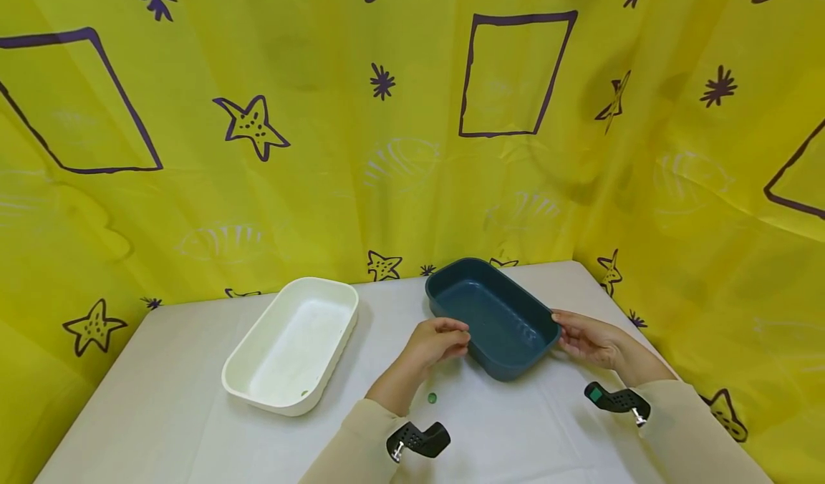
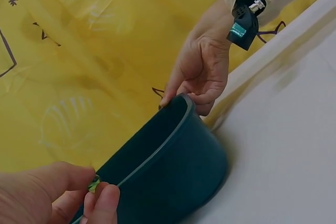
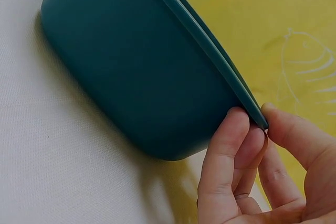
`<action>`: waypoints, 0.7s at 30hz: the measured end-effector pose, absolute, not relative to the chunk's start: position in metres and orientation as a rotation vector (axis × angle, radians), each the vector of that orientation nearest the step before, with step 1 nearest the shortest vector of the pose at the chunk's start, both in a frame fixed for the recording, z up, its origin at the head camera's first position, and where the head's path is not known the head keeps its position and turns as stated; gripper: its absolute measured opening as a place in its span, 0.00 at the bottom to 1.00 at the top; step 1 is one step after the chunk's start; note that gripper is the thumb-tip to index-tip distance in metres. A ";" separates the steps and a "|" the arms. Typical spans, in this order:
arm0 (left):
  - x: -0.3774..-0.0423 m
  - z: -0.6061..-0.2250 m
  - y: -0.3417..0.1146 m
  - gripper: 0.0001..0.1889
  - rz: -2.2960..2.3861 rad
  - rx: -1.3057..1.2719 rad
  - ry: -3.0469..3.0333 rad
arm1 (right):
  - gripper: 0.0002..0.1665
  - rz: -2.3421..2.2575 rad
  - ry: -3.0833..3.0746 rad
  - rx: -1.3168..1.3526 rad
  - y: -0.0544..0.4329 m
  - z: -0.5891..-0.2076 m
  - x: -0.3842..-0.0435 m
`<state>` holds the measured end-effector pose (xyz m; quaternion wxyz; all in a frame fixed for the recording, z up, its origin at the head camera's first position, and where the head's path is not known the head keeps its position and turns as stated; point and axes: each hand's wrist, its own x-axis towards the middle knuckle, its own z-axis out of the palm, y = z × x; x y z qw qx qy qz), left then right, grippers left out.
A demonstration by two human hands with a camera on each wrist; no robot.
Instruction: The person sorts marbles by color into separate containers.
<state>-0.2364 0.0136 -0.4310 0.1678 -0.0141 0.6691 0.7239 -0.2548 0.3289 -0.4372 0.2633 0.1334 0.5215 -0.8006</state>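
My left hand (image 1: 440, 344) pinches a small clear-green glass marble (image 2: 94, 184) between thumb and fingertips, right at the near left rim of a dark teal plastic tub (image 1: 493, 312). With thumb and fingers, my right hand (image 1: 589, 337) grips the tub's right-hand rim; the right wrist view shows the fingers (image 3: 226, 145) below the lip. The tub's inside shows bare in the head view. Another green marble (image 1: 432, 398) lies on the white cloth just below the left hand.
A white plastic tub (image 1: 235, 366) stands to the left, with a small greenish spot (image 1: 304, 393) in its near corner. White cloth covers the table (image 1: 187, 369). A yellow patterned curtain (image 1: 322, 183) hangs behind and along the right side.
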 end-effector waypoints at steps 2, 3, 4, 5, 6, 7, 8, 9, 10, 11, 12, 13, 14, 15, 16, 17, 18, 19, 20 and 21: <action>-0.237 -0.431 0.016 0.11 2.066 -0.040 1.886 | 0.14 -2.163 1.415 0.380 0.329 -0.437 -0.255; -0.237 -0.431 0.017 0.11 2.067 -0.039 1.881 | 0.13 -2.164 1.418 0.385 0.329 -0.438 -0.255; -0.237 -0.431 0.018 0.10 2.069 -0.038 1.878 | 0.13 -2.165 1.416 0.381 0.328 -0.437 -0.254; -0.237 -0.431 0.019 0.10 2.070 -0.035 1.878 | 0.13 -2.166 1.416 0.380 0.328 -0.437 -0.254; -0.237 -0.431 0.019 0.10 2.068 -0.035 1.880 | 0.12 -2.169 1.419 0.385 0.328 -0.437 -0.254; -0.237 -0.431 0.020 0.10 2.068 -0.034 1.882 | 0.11 -2.171 1.427 0.392 0.327 -0.438 -0.254; -0.236 -0.431 0.020 0.10 2.068 -0.034 1.886 | 0.11 -2.173 1.429 0.389 0.327 -0.438 -0.254; -0.236 -0.430 0.020 0.10 2.068 -0.037 1.890 | 0.11 -2.175 1.433 0.387 0.327 -0.438 -0.254; -0.236 -0.430 0.021 0.10 2.069 -0.040 1.892 | 0.11 -2.177 1.434 0.382 0.327 -0.438 -0.254; -0.235 -0.430 0.021 0.10 2.069 -0.045 1.896 | 0.11 -2.180 1.437 0.386 0.327 -0.438 -0.254; -0.235 -0.430 0.021 0.10 2.071 -0.045 1.901 | 0.12 -2.182 1.441 0.386 0.327 -0.438 -0.254; -0.235 -0.430 0.021 0.10 2.075 -0.048 1.903 | 0.12 -2.183 1.445 0.386 0.327 -0.438 -0.254; -0.235 -0.430 0.021 0.10 2.078 -0.050 1.905 | 0.13 -2.183 1.444 0.384 0.326 -0.438 -0.253; -0.234 -0.430 0.022 0.10 2.083 -0.052 1.906 | 0.13 -2.184 1.442 0.383 0.326 -0.438 -0.253; -0.234 -0.430 0.022 0.10 2.088 -0.053 1.906 | 0.14 -2.185 1.441 0.382 0.326 -0.438 -0.253; -0.234 -0.431 0.022 0.10 2.094 -0.051 1.907 | 0.14 -2.186 1.439 0.383 0.326 -0.438 -0.253; -0.234 -0.432 0.023 0.10 2.102 -0.047 1.905 | 0.14 -2.187 1.437 0.384 0.326 -0.438 -0.253; -0.233 -0.432 0.023 0.10 2.106 -0.051 1.903 | 0.14 -2.188 1.434 0.385 0.327 -0.438 -0.253; -0.233 -0.432 0.024 0.10 2.109 -0.050 1.904 | 0.14 -2.190 1.430 0.386 0.327 -0.438 -0.253; -0.232 -0.432 0.024 0.10 2.113 -0.047 1.908 | 0.14 -2.191 1.428 0.386 0.327 -0.438 -0.253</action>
